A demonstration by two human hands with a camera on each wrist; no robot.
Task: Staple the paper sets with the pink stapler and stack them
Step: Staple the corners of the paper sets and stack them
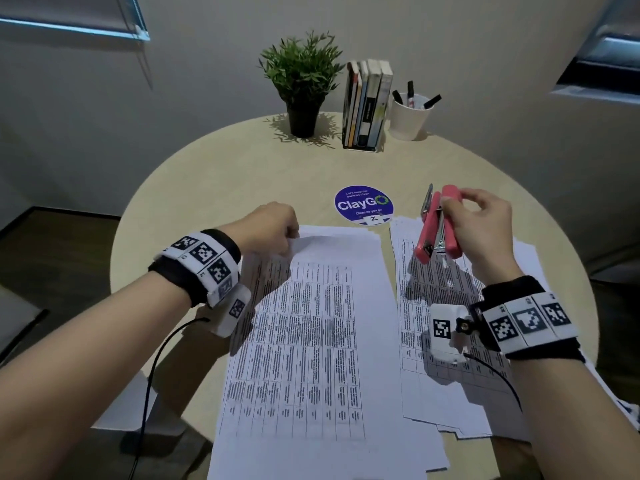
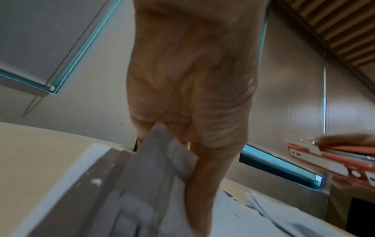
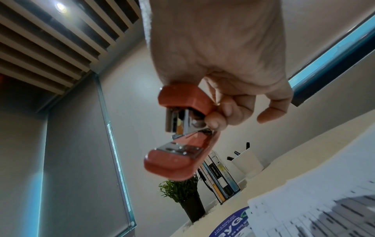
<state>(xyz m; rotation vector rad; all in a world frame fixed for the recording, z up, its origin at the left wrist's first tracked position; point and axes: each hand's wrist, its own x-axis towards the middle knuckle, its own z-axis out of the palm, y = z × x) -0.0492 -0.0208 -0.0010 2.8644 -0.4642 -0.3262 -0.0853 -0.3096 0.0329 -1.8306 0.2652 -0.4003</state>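
A printed paper set [image 1: 311,341] lies in the middle of the round table. My left hand [image 1: 270,230] pinches its far left corner [image 2: 168,154] and lifts it a little off the table. My right hand [image 1: 485,226] holds the pink stapler [image 1: 438,226] in the air above a spread pile of more printed sheets [image 1: 450,341] on the right. The stapler [image 3: 182,131] hangs with its jaws apart and nothing between them. In the left wrist view the stapler [image 2: 334,162] shows at the right edge, apart from the lifted corner.
At the back of the table [image 1: 207,174] stand a potted plant [image 1: 303,84], a row of books [image 1: 367,105] and a white cup of markers [image 1: 410,114]. A round blue ClayGo sticker [image 1: 363,204] lies beyond the papers. The sheets overhang the table's near edge.
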